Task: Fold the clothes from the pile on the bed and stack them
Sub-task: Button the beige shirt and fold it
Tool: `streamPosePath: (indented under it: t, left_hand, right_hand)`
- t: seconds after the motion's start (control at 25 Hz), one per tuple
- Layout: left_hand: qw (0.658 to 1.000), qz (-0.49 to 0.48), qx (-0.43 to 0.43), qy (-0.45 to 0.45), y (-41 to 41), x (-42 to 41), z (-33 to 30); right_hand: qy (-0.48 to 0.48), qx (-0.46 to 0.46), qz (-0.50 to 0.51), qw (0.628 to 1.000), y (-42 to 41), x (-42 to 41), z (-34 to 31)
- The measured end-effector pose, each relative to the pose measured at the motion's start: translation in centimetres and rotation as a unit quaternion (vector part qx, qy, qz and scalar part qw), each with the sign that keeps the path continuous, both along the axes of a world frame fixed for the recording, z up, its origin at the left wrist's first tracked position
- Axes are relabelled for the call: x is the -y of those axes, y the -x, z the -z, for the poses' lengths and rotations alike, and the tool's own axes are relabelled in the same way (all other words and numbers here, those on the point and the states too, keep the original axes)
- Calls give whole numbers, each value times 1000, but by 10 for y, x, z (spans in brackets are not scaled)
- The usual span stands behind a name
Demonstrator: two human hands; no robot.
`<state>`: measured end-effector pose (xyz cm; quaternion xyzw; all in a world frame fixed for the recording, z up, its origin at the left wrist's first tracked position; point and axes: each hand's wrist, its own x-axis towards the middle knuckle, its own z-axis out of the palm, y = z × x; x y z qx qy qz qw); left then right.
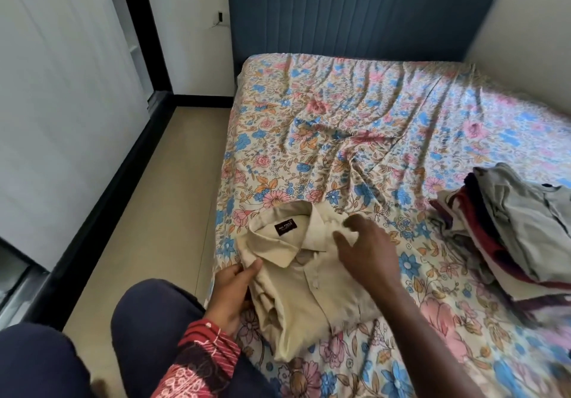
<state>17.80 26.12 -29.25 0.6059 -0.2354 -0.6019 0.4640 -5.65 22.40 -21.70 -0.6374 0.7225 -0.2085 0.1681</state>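
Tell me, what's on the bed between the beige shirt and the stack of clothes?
Only the flowery sheet, with nothing lying on it. The head view shows that stretch bare between the beige shirt and the stack of clothes, apart from the right hand reaching in above it.

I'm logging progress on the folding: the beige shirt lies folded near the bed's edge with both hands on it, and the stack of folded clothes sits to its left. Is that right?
Not quite: the stack of folded clothes sits to the right of the beige shirt, as the head view shows. The rest holds: the shirt lies folded near the bed's edge, with the left hand and right hand on it.

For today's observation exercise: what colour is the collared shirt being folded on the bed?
The collared shirt is cream-beige, with a dark label inside its collar; seen in the head view.
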Motion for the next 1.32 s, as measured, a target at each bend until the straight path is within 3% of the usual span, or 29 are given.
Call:
streamPosePath:
  t: [0.12, 0.28, 0.36, 0.44, 0.52, 0.6, 0.76, 0.84, 0.88, 1.0, 1.08, 1.12, 1.16, 1.24, 1.32]
  left_hand:
    - [1000, -5, 26, 1, -1, 3, 9]
    - [998, -14, 59, 7, 1, 2, 18]
    - [998, 3, 58, 26, 1, 0, 13]
    - [993, 55, 83, 66, 3, -6, 8]
    - [981, 101, 116, 118, 12, -15, 6]
    - [975, 102, 123, 155, 24, -18, 4]
    - [971, 104, 64, 204, 39, -6, -36]
    - [966, 131, 19, 220, 44, 7, -61]
    - [963, 145, -3, 227, 50, 14, -77]
    - [944, 196, -32, 265, 74, 35, -125]
    - [920, 242, -47, 303, 101, 47, -160]
    - [913, 253, -61, 315, 113, 52, -174]
    - [905, 264, -80, 323, 128, 58, -186]
    - [893, 287, -125, 324, 165, 72, -198]
    - [881, 310, -166, 315, 210, 84, -199]
  right_hand:
    - [-132, 1, 33, 991, 29, 14, 17]
    - [-221, 217, 72, 948, 30, 24, 21]
    - [-248, 192, 42, 949, 31, 26, 21]
    - [-206, 88, -12, 974, 26, 23, 24]
    - [-99, 42, -37, 994, 24, 17, 30]
    - [-29, 70, -36, 996, 27, 11, 37]
    - [-12, 213, 23, 977, 40, -4, 51]
    - [-19, 353, 67, 933, 47, -12, 47]
    - [-26, 449, 86, 889, 53, -14, 46]
    - [-63, 706, 76, 702, 71, -22, 43]
    - [-75, 777, 44, 623, 82, -27, 26]
    - [-57, 781, 33, 621, 86, -28, 10]
    - [-11, 763, 41, 645, 99, -26, -7]
    - [115, 661, 86, 737, 144, -26, -54]
    - [203, 550, 112, 803, 205, -30, -100]
